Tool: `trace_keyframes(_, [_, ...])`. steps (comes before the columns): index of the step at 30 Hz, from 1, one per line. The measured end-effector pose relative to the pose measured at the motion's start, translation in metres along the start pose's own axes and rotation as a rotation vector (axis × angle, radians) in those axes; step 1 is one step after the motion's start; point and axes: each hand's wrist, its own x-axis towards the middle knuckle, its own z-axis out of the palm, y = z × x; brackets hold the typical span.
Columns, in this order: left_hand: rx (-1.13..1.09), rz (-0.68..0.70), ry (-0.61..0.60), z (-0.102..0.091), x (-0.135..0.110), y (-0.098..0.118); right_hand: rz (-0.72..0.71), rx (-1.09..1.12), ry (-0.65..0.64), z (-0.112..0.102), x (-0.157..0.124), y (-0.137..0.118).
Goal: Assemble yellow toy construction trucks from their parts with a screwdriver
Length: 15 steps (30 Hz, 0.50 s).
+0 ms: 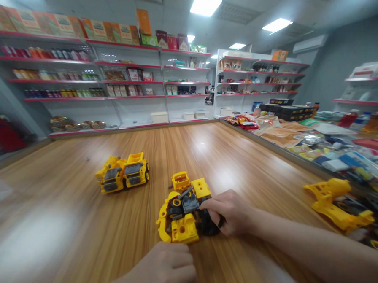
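A pile of yellow, grey and black toy truck parts point(184, 229) lies on the wooden table in front of me. My right hand point(232, 213) reaches in from the right, its fingertips at the edge of a grey toy seat piece point(190, 203) on top of the pile. Something small and black shows at its curled fingers; I cannot tell whether it is a ring or a part. Below the pile is my left hand point(168, 267), blurred, with its fingers curled and their tips hidden. Wheels and yellow body pieces sit loosely together beside the grey piece.
Two assembled yellow toy trucks point(135, 169) stand at the left. More yellow toy vehicle parts point(336, 201) and wheels lie at the right, near my forearm. A neighbouring table point(291, 153) holds packets and boxes. Stocked shelves point(131, 68) line the back.
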Motion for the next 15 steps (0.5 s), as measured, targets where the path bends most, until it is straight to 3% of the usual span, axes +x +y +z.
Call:
trace_keyframes(5, [-0.086, -0.082, 0.034, -0.003, 0.002, 0.000, 0.022, 0.015, -0.103, -0.009, 0.004, 0.002])
trace_keyframes(12, [-0.085, -0.107, 0.013, 0.001, 0.000, -0.003, 0.049, -0.010, -0.405, -0.039, 0.011, -0.003])
trace_keyframes(15, [-0.085, -0.112, 0.030, 0.000, 0.001, -0.005, 0.048, -0.084, -0.477, -0.046, 0.011, -0.005])
